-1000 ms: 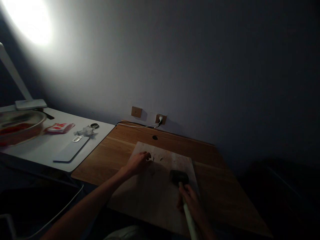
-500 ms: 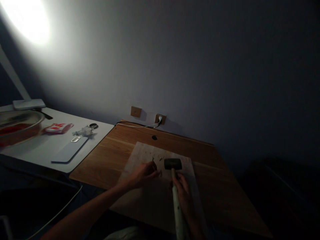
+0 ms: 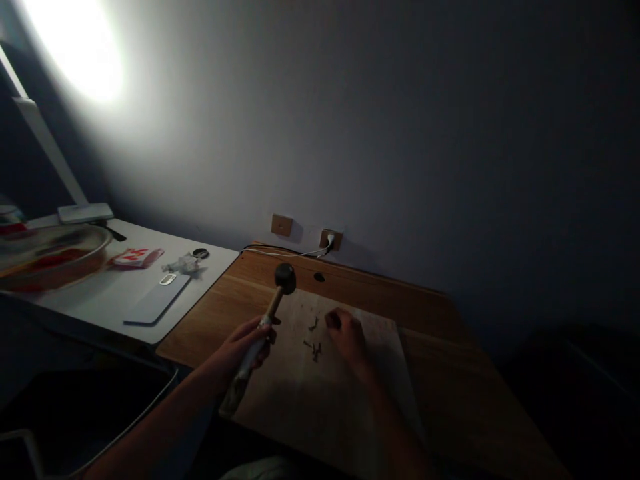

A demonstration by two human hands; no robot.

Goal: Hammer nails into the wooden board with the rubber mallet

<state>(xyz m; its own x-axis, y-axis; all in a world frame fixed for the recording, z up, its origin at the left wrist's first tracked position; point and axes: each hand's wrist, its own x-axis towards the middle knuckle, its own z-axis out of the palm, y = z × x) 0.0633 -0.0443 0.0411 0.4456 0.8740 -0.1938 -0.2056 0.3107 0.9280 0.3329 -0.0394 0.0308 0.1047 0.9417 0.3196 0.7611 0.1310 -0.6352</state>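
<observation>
My left hand [image 3: 251, 340] is wrapped round the pale handle of a rubber mallet [image 3: 285, 279], its black head raised over the left edge of a light wooden board [image 3: 350, 407]. Over the board's far part is my right hand [image 3: 346, 333], fingers curled in and closed; whatever may be between them is hidden. Just left of that hand lies a loose cluster of small screws or nails [image 3: 316, 350], too dim to tell which. A couple more small fasteners [image 3: 313, 325] are farther back on the board, near a row of faint marks.
The board rests on a brown wooden desk [image 3: 450, 373] against the wall. Adjoining it at left, a white table [image 3: 105, 307] bears a phone [image 3: 157, 300], a crumpled clear wrapper [image 3: 184, 264], a red-and-white packet [image 3: 137, 258], a large bowl [image 3: 100, 250] and a lamp [image 3: 85, 213]. A plugged-in cable [image 3: 285, 253] runs along the back.
The mallet has passed from my right hand to my left and moved left. My right hand, now without the mallet, has come to the fasteners. The view has shifted slightly left.
</observation>
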